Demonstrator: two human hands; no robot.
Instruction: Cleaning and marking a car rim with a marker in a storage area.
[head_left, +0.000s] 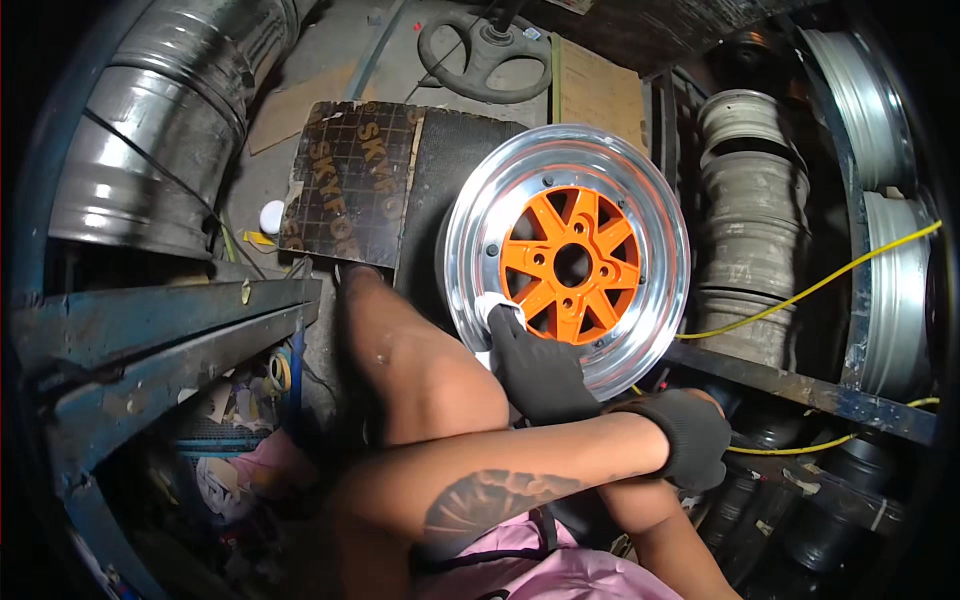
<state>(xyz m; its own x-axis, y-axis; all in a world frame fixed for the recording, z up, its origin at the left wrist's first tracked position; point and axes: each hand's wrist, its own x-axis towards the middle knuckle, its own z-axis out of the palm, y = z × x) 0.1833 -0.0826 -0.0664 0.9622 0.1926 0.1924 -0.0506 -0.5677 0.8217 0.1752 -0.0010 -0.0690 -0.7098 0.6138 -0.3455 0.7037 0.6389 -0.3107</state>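
Observation:
A car wheel rim (466, 225) with a wide polished metal lip and an orange spoked centre stands in front of me, its face towards me. My right hand (536, 367), in a dark grey glove, presses a small white cloth (501, 304) against the inner lip at the lower left of the orange centre. My tattooed left forearm crosses over the right arm. At its end my left hand (686, 442), gloved too, is bent down to the right below the rim; its fingers are largely hidden, and nothing is seen in it.
A printed plywood board (349, 184) and dark mat lie behind the rim's left side. A steering wheel (486, 60) is farther back. Metal wheels (750, 225) are stacked on the right, larger ones (150, 150) on the left. Blue steel beams (187, 322) and a yellow hose (825, 280) flank the space.

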